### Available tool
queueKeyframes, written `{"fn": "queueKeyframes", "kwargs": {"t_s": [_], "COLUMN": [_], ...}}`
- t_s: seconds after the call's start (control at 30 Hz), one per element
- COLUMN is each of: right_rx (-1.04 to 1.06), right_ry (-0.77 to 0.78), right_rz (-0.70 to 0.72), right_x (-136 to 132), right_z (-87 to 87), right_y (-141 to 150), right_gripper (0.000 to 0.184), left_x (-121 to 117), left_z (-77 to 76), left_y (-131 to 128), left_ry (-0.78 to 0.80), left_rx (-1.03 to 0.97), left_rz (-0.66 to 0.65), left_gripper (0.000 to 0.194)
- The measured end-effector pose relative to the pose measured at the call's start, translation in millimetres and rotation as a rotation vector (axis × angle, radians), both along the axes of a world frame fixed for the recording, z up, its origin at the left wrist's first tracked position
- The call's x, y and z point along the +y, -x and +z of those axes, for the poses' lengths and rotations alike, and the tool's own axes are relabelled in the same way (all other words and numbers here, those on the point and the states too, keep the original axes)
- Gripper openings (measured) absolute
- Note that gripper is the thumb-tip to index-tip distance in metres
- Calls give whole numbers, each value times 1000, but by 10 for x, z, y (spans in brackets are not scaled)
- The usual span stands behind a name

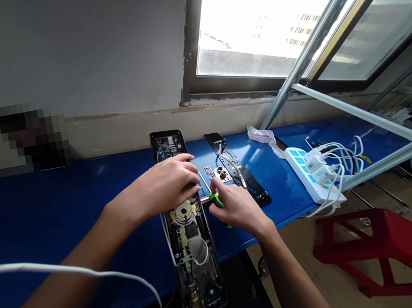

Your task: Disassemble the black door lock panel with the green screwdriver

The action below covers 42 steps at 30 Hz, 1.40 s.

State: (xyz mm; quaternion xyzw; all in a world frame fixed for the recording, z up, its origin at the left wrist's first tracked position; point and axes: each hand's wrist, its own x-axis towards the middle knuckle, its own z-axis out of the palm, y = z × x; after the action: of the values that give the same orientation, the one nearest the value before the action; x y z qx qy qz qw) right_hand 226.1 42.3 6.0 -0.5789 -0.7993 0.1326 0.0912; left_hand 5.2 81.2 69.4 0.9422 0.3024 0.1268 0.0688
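Note:
A long dark door lock housing [188, 231], its inner parts exposed, lies lengthwise in front of me and its near end reaches past the table edge. At its far end sits a circuit board [168, 147]; a round metal part [183, 213] and a brass-coloured cylinder [195, 304] lie nearer. My left hand [174, 178] lies across the housing, fingers curled over its right side. Beside that side, my right hand [234, 204] grips a screwdriver [214, 199] with a green and black handle, its shaft pointing left at the housing. Its tip is hard to make out.
Right of the housing are a black plate [246, 179] with a white cable, a small square module [222, 174] and a plastic bag [262, 136]. A power strip [309, 173] with plugs stands farther right. A red stool [387, 255] is on the floor; a white cable [70, 268] crosses the left.

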Motion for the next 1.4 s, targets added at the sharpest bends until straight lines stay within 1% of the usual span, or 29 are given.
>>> {"fn": "queueKeyframes", "kwargs": {"t_s": [0.07, 0.2, 0.3, 0.37, 0.57, 0.93, 1.1, 1.2, 1.4], "right_rx": [7, 8, 1, 2, 17, 63, 81, 86, 59], "right_ry": [-1, -1, -8, -19, -27, -58, -54, -32, 33], "right_rz": [-4, -3, -11, -12, 43, 45, 30, 49, 128], "right_x": [-30, -72, -87, -87, -41, 47, 73, 86, 129], "right_z": [-65, -150, -206, -230, -253, -348, -357, -331, -236], "right_y": [15, 8, 16, 42, 156, 230, 239, 213, 58], "right_gripper": [26, 33, 24, 19, 19, 18, 13, 13, 21], "left_x": [-7, -7, 0, 4, 23, 141, 169, 179, 162], "left_z": [3, -25, -60, -76, -93, -158, -234, -264, -243], "left_y": [7, 0, -31, -49, -45, -27, -21, -15, -24], "left_ry": [5, 26, 40, 47, 54, -7, -64, -73, -61], "left_rx": [-7, -18, -16, -10, 14, 47, 8, -10, 11], "left_rz": [-8, -67, -80, -64, 32, 58, 66, 65, 75], "left_gripper": [22, 26, 27, 27, 27, 28, 26, 25, 24]}}
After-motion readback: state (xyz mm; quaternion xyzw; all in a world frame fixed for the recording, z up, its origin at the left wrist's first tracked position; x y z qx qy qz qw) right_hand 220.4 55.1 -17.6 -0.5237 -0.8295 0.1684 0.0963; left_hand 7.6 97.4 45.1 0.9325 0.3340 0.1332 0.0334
